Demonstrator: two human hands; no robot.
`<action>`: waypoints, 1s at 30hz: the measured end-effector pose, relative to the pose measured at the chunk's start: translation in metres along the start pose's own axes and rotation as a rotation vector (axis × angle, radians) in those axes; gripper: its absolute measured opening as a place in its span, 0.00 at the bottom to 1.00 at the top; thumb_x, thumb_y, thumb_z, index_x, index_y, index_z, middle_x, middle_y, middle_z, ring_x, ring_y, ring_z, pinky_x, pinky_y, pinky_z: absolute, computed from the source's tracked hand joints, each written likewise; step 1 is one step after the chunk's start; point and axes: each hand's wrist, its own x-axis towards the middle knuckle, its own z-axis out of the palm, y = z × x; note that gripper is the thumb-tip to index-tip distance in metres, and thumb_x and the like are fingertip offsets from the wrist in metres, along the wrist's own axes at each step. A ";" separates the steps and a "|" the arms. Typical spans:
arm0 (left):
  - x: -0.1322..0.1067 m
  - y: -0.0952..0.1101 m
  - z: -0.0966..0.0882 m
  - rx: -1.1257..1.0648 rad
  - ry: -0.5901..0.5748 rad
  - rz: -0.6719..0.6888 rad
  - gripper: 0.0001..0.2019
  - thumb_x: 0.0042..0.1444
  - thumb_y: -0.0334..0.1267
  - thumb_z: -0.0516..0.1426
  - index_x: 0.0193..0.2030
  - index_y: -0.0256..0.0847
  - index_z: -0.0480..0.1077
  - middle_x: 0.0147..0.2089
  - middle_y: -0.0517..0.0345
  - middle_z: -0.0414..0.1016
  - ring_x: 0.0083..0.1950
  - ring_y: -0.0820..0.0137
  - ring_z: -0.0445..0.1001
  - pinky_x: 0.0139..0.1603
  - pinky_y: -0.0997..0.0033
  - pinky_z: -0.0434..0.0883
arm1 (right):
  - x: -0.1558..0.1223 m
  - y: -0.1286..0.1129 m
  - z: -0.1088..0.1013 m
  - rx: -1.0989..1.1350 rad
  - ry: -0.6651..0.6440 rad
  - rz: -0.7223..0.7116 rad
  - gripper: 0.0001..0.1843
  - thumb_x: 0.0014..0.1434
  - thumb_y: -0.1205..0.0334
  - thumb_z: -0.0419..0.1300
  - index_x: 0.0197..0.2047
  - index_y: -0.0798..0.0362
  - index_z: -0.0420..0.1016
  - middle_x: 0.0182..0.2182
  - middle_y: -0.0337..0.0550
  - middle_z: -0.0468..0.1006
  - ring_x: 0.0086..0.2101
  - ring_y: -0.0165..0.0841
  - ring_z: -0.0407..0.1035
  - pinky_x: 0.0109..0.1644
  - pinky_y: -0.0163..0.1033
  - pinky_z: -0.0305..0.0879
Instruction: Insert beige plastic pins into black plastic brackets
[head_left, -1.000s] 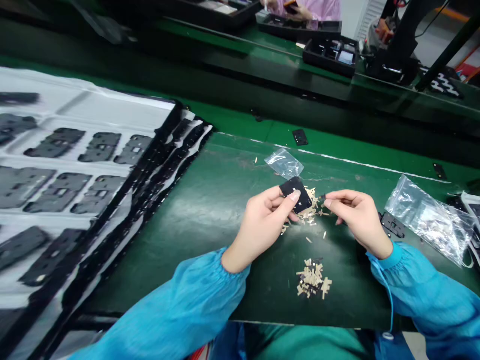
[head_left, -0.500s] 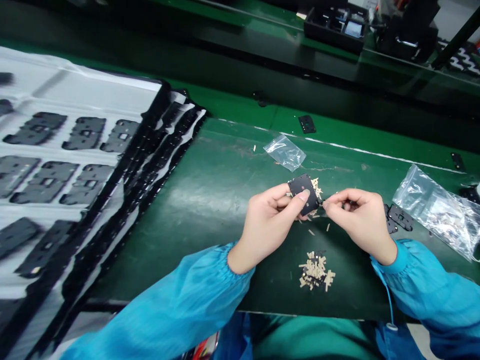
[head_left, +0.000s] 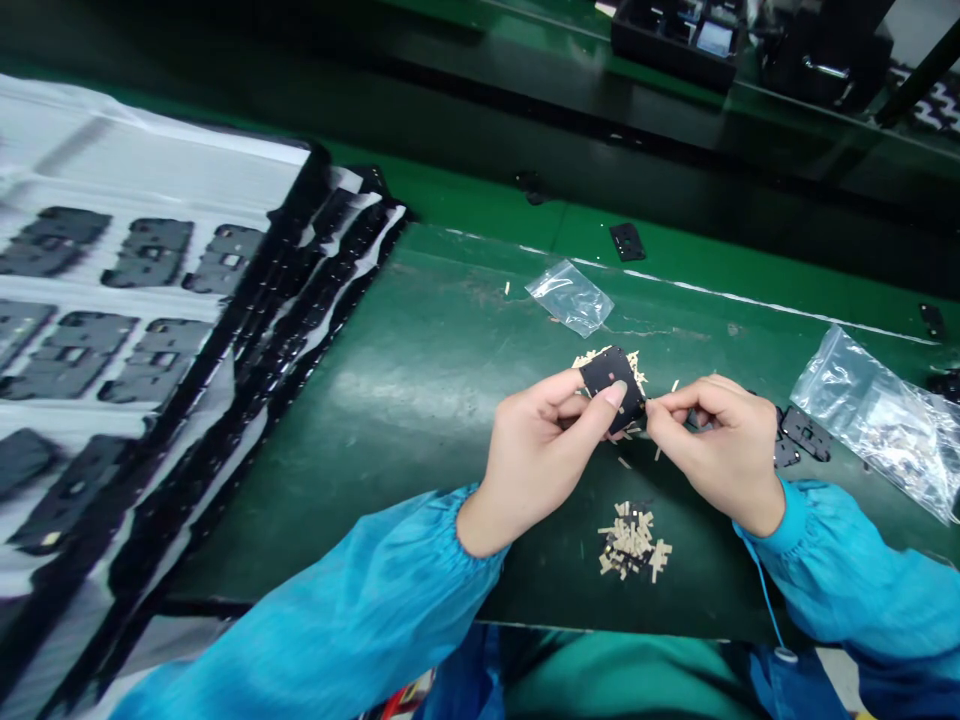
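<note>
Right hand [head_left: 716,450] has closed in on the black plate [head_left: 598,374], pinched fingertips at its four-o'clock edge; anything between them is too small to make out. Left hand [head_left: 529,455] grips the plate between thumb and fingers, partly hiding beige strips [head_left: 589,357] behind. From the plate: zip bag [head_left: 570,297] at eleven, second strip pile [head_left: 630,540] at six, white tray [head_left: 187,165] at nine, cut off.
</note>
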 end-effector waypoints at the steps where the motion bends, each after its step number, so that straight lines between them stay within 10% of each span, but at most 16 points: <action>1: 0.000 0.001 0.000 0.001 0.002 0.002 0.12 0.64 0.38 0.60 0.29 0.38 0.76 0.19 0.63 0.77 0.22 0.74 0.73 0.27 0.75 0.70 | 0.000 0.000 0.000 -0.003 -0.005 -0.006 0.09 0.55 0.71 0.65 0.24 0.51 0.77 0.19 0.34 0.74 0.23 0.27 0.64 0.31 0.36 0.63; 5: -0.001 0.000 0.001 0.001 0.016 -0.006 0.09 0.63 0.38 0.61 0.33 0.38 0.79 0.18 0.64 0.74 0.20 0.74 0.70 0.24 0.75 0.68 | 0.000 -0.002 -0.001 0.037 -0.040 0.073 0.09 0.54 0.70 0.65 0.24 0.51 0.79 0.19 0.34 0.75 0.22 0.27 0.63 0.29 0.36 0.61; 9: -0.001 -0.006 -0.003 -0.035 -0.011 -0.013 0.17 0.63 0.37 0.62 0.59 0.40 0.76 0.18 0.68 0.70 0.20 0.75 0.66 0.22 0.76 0.66 | 0.005 -0.001 -0.006 0.222 -0.100 0.359 0.05 0.52 0.68 0.66 0.26 0.51 0.83 0.20 0.35 0.77 0.20 0.25 0.58 0.24 0.33 0.56; 12: 0.002 -0.008 -0.007 -0.007 -0.145 0.016 0.15 0.63 0.38 0.62 0.55 0.41 0.80 0.24 0.62 0.78 0.23 0.74 0.70 0.24 0.76 0.69 | 0.009 0.002 -0.009 0.340 -0.143 0.475 0.04 0.53 0.65 0.67 0.30 0.52 0.85 0.20 0.35 0.77 0.20 0.25 0.58 0.22 0.32 0.55; 18: 0.004 -0.004 -0.008 0.009 -0.228 0.057 0.08 0.63 0.37 0.61 0.38 0.39 0.83 0.31 0.56 0.84 0.26 0.71 0.76 0.27 0.74 0.73 | 0.005 0.000 -0.007 0.320 -0.182 0.352 0.04 0.54 0.64 0.67 0.32 0.53 0.85 0.21 0.36 0.77 0.21 0.25 0.61 0.24 0.33 0.57; 30: 0.002 -0.004 -0.010 0.143 -0.221 0.164 0.08 0.65 0.36 0.60 0.39 0.39 0.82 0.31 0.56 0.84 0.27 0.70 0.78 0.27 0.73 0.73 | 0.010 0.001 -0.016 0.038 -0.120 0.080 0.03 0.55 0.66 0.67 0.34 0.51 0.84 0.24 0.37 0.79 0.24 0.29 0.65 0.29 0.37 0.62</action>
